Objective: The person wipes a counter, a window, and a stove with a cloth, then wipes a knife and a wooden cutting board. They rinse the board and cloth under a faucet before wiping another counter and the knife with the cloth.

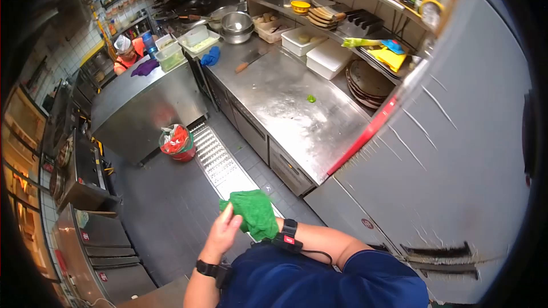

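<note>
A crumpled green cloth (254, 212) is held up in front of my body, above the floor. My left hand (224, 229) is at the cloth's left edge, its fingers curled on the fabric and the thumb showing. The cloth drapes over my right hand (279, 223), which grips it from behind; most of those fingers are hidden under the folds.
A steel counter (279, 97) holds a knife (249, 63), a green scrap (311, 98) and a blue cloth (210, 56). A red bucket (178, 149) stands on the floor by a drain grate (220, 157). A co-worker (128, 51) is at the far left. A grey fridge door (451, 108) rises at right.
</note>
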Motion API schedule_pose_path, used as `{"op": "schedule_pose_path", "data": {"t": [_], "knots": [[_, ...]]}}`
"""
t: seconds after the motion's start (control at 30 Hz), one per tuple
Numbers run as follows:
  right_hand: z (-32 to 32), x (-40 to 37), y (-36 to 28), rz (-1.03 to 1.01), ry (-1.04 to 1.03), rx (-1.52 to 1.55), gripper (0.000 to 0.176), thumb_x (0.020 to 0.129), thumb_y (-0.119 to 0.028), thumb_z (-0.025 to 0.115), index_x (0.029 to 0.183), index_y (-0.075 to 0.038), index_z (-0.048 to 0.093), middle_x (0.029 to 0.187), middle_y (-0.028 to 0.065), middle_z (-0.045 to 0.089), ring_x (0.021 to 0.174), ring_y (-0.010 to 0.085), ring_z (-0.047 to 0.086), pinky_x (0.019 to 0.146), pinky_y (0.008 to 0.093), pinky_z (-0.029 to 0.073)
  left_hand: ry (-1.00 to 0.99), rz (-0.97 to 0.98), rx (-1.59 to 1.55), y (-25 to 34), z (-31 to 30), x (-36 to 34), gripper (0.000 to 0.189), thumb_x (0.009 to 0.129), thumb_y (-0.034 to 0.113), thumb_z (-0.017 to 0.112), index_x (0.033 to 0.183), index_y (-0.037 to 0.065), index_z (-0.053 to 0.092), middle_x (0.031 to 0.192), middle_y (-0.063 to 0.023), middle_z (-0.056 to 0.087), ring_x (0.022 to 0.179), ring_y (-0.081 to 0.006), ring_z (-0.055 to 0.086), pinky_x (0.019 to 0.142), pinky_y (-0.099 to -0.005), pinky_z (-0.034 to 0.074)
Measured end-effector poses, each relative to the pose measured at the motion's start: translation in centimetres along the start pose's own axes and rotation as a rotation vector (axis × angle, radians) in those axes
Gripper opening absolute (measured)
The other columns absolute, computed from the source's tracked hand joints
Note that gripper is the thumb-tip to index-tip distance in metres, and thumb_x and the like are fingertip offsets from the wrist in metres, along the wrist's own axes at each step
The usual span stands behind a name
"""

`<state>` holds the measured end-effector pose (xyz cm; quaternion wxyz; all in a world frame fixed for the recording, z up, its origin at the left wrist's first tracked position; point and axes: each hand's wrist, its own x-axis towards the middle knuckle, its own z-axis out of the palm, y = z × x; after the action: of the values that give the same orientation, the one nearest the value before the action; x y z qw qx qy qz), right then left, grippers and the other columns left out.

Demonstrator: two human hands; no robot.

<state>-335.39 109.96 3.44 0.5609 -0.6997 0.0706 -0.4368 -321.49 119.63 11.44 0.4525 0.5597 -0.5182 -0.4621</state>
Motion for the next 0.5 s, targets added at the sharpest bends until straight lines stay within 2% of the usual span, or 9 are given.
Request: {"op": "schedule_pose_path", "data": {"t": [0.03,0.1,0.13,0.17,0.23,0.27,0.33,0.4,0.5], "knots": [[-0.4,2.0,1.4,0.011,0.002,0.01,0.033,0.1,-0.013,0.06,0.131,-0.002,0.06,0.125,0.0078,0.066,0.106,0.0159,0.064,0.094,0.0328,0.053,0.022,-0.017,-0.054,-1.0,-2.0,1.4,0.052,0.104,0.012,0.054,0.149,-0.008,0.04,0.141,-0.0138,0.057,0.131,-0.0187,0.052,0.109,-0.0324,0.041],[-0.7,5.2,4.4,0.468,-0.067,0.838,0.031,0.099,-0.012,0.06,0.128,-0.002,0.062,0.125,0.0078,0.066,0.103,0.016,0.065,0.092,0.032,0.053,0.039,-0.099,-0.255,-1.0,-5.8,3.3,0.05,0.103,0.011,0.055,0.147,-0.009,0.043,0.141,-0.0151,0.057,0.13,-0.0224,0.054,0.107,-0.0366,0.046],[-0.9,5.9,6.6,0.318,-0.102,0.335,0.033,0.101,-0.012,0.057,0.132,-0.002,0.061,0.128,0.0071,0.066,0.103,0.0155,0.065,0.087,0.0286,0.054,0.072,-0.054,-0.275,-2.6,-7.7,4.0,0.05,0.104,0.017,0.054,0.145,-0.009,0.045,0.141,-0.0196,0.056,0.127,-0.0306,0.059,0.104,-0.0415,0.051],[-1.5,7.5,6.3,0.331,-0.104,0.347,0.033,0.101,-0.012,0.057,0.132,-0.002,0.061,0.128,0.0071,0.066,0.103,0.0155,0.065,0.087,0.0286,0.054,0.135,-0.087,-0.366,-2.2,-9.1,4.9,0.05,0.104,0.02,0.055,0.143,-0.01,0.047,0.137,-0.0213,0.059,0.122,-0.0319,0.062,0.103,-0.0414,0.052],[-3.9,12.2,2.6,0.753,-0.034,0.825,0.039,0.101,-0.012,0.055,0.139,-0.003,0.056,0.133,0.0081,0.063,0.105,0.0147,0.064,0.086,0.0277,0.054,0.279,-0.176,-0.338,-4.4,-12.8,5.2,0.05,0.103,0.026,0.056,0.14,-0.008,0.051,0.131,-0.0203,0.063,0.114,-0.0299,0.066,0.099,-0.0396,0.054],[-5.0,13.8,1.4,0.623,-0.105,0.57,0.044,0.103,-0.013,0.052,0.146,-0.003,0.048,0.142,0.009,0.058,0.109,0.0163,0.063,0.088,0.0278,0.054,0.298,-0.179,-0.336,-5.7,-14.6,4.9,0.05,0.103,0.026,0.056,0.14,-0.008,0.051,0.131,-0.0203,0.063,0.114,-0.0299,0.066,0.099,-0.0396,0.054],[-7.7,14.0,4.6,0.673,-0.108,0.618,0.047,0.102,-0.015,0.054,0.147,-0.003,0.047,0.143,0.0095,0.057,0.111,0.0172,0.063,0.088,0.0285,0.054,0.503,-0.445,-0.262,-8.1,-18.0,4.5,0.046,0.103,0.03,0.057,0.133,-0.006,0.057,0.123,-0.0182,0.066,0.107,-0.027,0.069,0.093,-0.037,0.057],[-10.1,14.0,6.0,0.722,-0.071,0.657,0.049,0.101,-0.017,0.055,0.147,-0.004,0.045,0.144,0.0101,0.056,0.112,0.018,0.062,0.089,0.0292,0.053,0.568,-0.494,-0.342,-9.2,-21.1,4.6,0.043,0.103,0.029,0.058,0.13,-0.005,0.059,0.121,-0.0176,0.067,0.105,-0.0261,0.069,0.09,-0.0353,0.057],[-11.8,14.8,6.3,0.804,0.293,0.821,0.051,0.099,-0.023,0.058,0.145,-0.003,0.048,0.142,0.0101,0.057,0.116,0.0199,0.061,0.091,0.0297,0.052,0.654,-0.526,-0.456,-10.9,-25.6,6.4,0.038,0.103,0.028,0.059,0.123,-0.004,0.063,0.115,-0.0159,0.068,0.1,-0.0243,0.07,0.085,-0.0335,0.059]]}}
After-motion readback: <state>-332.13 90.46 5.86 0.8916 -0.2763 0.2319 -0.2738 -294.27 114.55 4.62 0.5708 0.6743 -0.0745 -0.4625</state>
